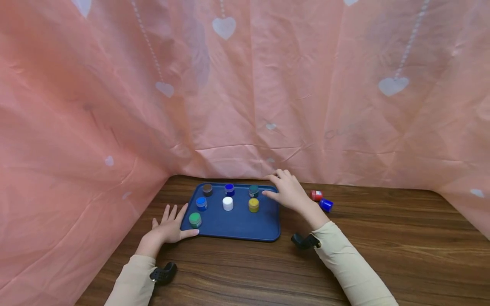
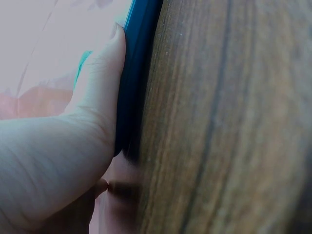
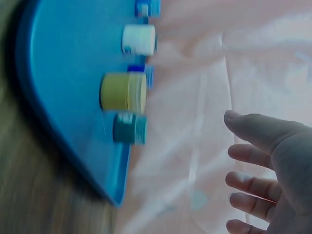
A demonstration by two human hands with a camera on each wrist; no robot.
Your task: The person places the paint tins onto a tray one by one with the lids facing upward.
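Blue tray sits on wooden table holding seven small paint pots; left hand lies flat, fingers spread, thumb against tray's near-left edge; right hand hovers relaxed, holding nothing, over its far-right corner by teal pot.

A pink cloth hangs behind the table and also closes its left side. The cloth has white hearts and dotted white lines on it, and it is full of creases. The table is dark brown wood with a clear grain. The light is soft and even.
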